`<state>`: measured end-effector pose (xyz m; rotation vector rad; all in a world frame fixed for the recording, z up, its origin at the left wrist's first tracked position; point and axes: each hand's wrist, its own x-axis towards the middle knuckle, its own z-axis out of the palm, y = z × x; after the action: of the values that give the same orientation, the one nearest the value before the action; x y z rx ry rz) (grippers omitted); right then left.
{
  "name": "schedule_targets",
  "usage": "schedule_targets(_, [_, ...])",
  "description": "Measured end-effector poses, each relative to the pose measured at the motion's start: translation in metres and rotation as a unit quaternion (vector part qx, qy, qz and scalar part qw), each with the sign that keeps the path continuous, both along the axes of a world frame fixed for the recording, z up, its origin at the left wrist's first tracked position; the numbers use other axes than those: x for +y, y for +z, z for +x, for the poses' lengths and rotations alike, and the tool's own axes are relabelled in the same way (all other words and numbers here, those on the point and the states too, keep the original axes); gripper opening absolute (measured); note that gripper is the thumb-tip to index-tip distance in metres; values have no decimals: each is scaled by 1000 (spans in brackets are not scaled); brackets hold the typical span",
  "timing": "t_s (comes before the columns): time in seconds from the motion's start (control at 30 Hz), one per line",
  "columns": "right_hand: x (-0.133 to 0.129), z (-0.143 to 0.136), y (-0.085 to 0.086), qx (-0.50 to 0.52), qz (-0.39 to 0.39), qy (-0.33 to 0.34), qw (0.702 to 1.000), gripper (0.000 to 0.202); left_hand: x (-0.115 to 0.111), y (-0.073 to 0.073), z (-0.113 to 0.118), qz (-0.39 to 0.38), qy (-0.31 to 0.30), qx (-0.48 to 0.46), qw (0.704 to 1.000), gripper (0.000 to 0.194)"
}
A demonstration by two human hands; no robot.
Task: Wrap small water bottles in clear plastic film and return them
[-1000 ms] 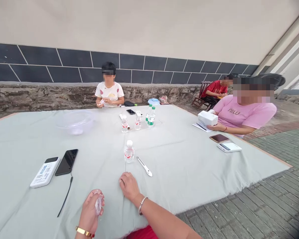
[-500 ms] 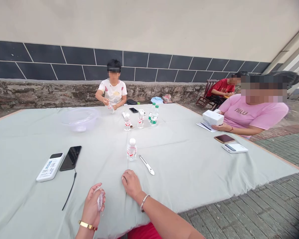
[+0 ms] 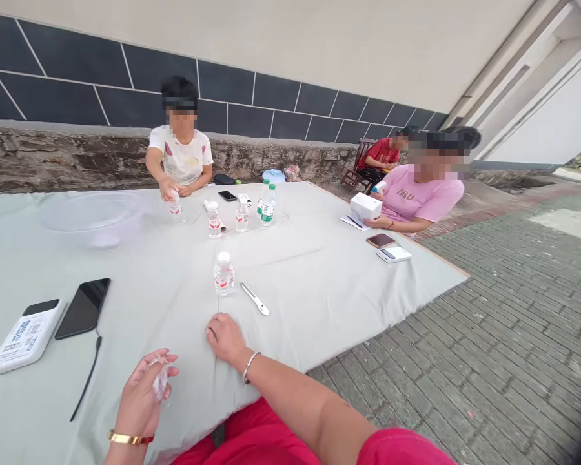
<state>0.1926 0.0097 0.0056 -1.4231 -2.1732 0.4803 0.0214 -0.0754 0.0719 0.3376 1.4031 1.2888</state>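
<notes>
My left hand (image 3: 142, 391) is closed around a crumpled piece of clear plastic (image 3: 160, 380) above the cloth near the front edge. To its right, my right hand (image 3: 226, 337) rests on the grey tablecloth (image 3: 300, 284) with its fingers curled under; whether anything lies beneath them is hidden. Just beyond that hand stands a small clear bottle (image 3: 224, 275) with a white cap and red label. A white utility knife (image 3: 254, 299) lies beside the bottle, on its right.
At left lie a white power bank (image 3: 25, 337), a black phone (image 3: 84, 308) and a strap (image 3: 88, 378). Behind them is a clear basin (image 3: 90, 216). Small bottles (image 3: 242, 216) and green-capped bottles (image 3: 268, 208) stand farther back. A person in pink (image 3: 416, 194) holds a white box (image 3: 366, 206).
The view has swung right, so the table appears farther left. The person across now has a hand on top of an upright bottle. My left fingers have spread slightly around the plastic.
</notes>
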Motion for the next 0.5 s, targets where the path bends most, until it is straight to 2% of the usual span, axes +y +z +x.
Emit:
schedule_targets(0.3, [0, 4, 9, 7, -11, 11, 1000, 16, 3, 5, 0, 22, 46, -22, 998, 49])
schedule_targets(0.4, [0, 6, 9, 13, -13, 11, 1000, 17, 13, 9, -6, 44, 72, -39, 996, 59])
schedule_targets(0.5, [0, 8, 10, 25, -20, 9, 999, 18, 30, 19, -18, 57, 83, -94, 990, 49])
